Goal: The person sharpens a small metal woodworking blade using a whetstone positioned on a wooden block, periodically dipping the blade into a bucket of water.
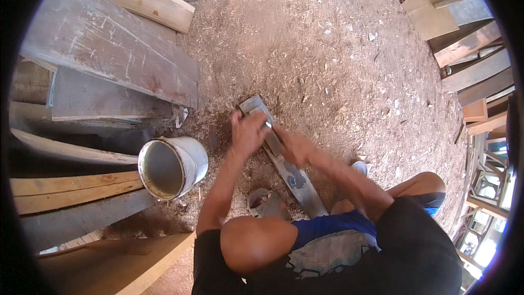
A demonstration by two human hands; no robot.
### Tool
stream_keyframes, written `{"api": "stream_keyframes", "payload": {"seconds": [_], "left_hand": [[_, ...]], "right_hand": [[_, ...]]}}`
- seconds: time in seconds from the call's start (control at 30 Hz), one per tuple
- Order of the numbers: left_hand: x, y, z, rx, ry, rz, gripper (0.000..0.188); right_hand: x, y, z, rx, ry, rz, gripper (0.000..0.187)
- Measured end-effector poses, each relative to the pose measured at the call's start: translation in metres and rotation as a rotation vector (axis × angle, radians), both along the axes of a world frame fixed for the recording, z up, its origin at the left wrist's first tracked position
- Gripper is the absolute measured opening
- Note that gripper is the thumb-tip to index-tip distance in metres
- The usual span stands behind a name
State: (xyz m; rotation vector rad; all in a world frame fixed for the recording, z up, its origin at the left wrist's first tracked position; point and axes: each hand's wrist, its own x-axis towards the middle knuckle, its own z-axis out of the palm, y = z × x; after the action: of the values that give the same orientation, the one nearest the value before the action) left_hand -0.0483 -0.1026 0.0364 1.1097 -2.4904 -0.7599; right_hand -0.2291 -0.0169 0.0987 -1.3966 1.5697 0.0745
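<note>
And here's the grey bar [303, 187], slanting through the frame's centre, work apparently mid-way: both hands on it, nothing set aside as finished, the amount left impossible to judge! Left hand [250, 133], fingers bent over the upper end; right hand [295, 148] curled just below, blurred, its grip I cannot tell! Centre left, a white bucket [195, 157], murky grey inside, perhaps liquid

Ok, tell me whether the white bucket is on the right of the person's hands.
No, the white bucket sits left of both the left hand and the right hand, which are at the narrow grey board.
</note>
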Motion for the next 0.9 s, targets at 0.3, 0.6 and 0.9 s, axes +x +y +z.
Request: {"api": "stream_keyframes", "payload": {"seconds": [0.3,0.6,0.9], "left_hand": [[0.004,-0.01,-0.006,-0.197,0.049,-0.045,0.041],[-0.003,0.086,-0.019,-0.036,0.114,-0.036,0.044],[0.014,-0.027,-0.006,0.037,0.017,0.001,0.043]], "right_hand": [[0.019,-0.004,0.018,-0.018,0.1,-0.057,0.078],[0.004,0.106,-0.015,0.07,0.092,-0.025,0.08],[0.02,-0.041,0.042,0.101,-0.079,-0.125,0.072]]}}
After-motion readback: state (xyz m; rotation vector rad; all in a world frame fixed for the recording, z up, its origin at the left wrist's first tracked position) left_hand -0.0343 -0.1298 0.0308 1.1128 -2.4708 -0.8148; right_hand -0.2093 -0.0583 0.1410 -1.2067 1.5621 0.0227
